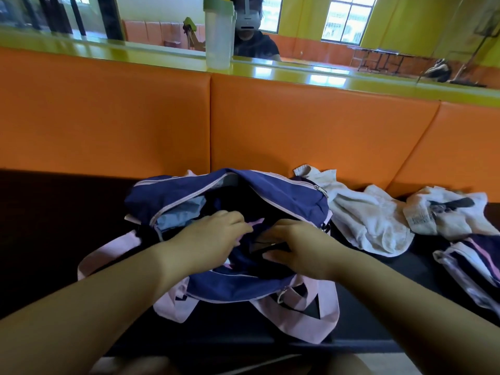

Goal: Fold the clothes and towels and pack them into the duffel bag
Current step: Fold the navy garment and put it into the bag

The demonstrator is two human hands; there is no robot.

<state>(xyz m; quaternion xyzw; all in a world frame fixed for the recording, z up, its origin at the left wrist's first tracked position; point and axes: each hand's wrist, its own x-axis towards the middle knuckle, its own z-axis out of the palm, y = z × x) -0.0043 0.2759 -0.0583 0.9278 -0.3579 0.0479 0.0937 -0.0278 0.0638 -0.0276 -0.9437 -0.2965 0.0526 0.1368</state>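
Duffel bag lies open beneath left hand and right hand.

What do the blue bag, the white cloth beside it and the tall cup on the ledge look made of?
Blue bag: thin woven synthetic, probably nylon; it slumps, creases and has a faint sheen. White cloth: soft, matte terry-like towelling, by its nubby, rumpled surface. Tall cup: frosted translucent plastic with a green lid, seemingly.
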